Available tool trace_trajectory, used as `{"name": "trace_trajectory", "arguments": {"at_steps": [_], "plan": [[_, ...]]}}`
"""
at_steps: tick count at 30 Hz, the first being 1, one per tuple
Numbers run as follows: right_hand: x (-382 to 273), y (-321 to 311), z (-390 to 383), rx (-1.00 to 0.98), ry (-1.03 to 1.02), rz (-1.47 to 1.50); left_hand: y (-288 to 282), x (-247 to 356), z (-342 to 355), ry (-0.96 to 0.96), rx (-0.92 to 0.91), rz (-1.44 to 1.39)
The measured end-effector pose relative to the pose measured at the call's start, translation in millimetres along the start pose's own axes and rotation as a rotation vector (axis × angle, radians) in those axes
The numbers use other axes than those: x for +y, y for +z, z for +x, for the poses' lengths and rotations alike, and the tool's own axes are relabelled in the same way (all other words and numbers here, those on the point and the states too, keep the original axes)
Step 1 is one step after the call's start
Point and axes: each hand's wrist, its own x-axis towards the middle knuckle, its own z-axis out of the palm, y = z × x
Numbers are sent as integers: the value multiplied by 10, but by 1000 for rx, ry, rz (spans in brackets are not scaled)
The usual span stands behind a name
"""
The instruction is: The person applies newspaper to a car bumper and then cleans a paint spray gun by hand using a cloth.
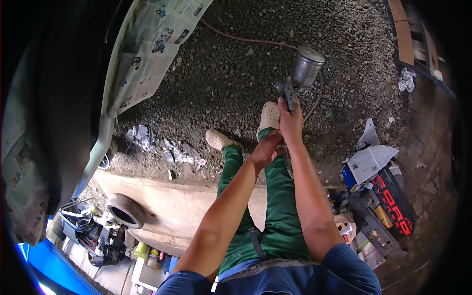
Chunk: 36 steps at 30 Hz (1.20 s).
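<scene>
Grips a metal spray gun point(289, 91) by its handle in the right hand point(291, 120), with fingers closed around it and thumb laid up along the near side. Holds it out over the gravel point(236, 88), just beyond the cream clog point(269, 116) on the right foot, with a lidded silver cup point(307, 70) on top. Has the left hand point(268, 147) close by the right wrist, with fingers partly hidden; cannot tell from this view if closed on anything. Shows a reddish hose point(246, 39) on the gravel past the cup. Wears green trousers point(282, 201) and a blue shirt point(295, 280). Stands near a concrete ledge point(172, 204), with a tyre point(125, 210) resting on its left part and bottles point(153, 258) farther down. Has a panel covered in newspaper point(147, 59) at upper left, and crumpled paper point(141, 137) on the ground below it. To the right, shows loose newspaper sheets point(371, 163) beside a black grille with red lettering point(393, 206), and higher up, a white crumpled wad point(407, 80).
</scene>
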Motion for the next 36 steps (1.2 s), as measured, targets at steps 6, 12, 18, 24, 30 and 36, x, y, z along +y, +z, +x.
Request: {"name": "trace_trajectory", "arguments": {"at_steps": [6,12,18,24,30,36], "plan": [[226,0,207,42,-151,-50,33,-4,77,6,-4,31],[313,2,295,19,-223,-204,38,-2,101,-3,33,47],[321,2,327,16,-224,-257,84,16,110,-27,79,53],[271,-12,381,-12,-118,-365,137,46,119,-87,182,96],[178,118,206,-47,-134,-291,-378,-288,-688,94,434,768],[-450,340,-604,-126,-110,-72,-773,-802,-2289,-13,675,1872]]}}
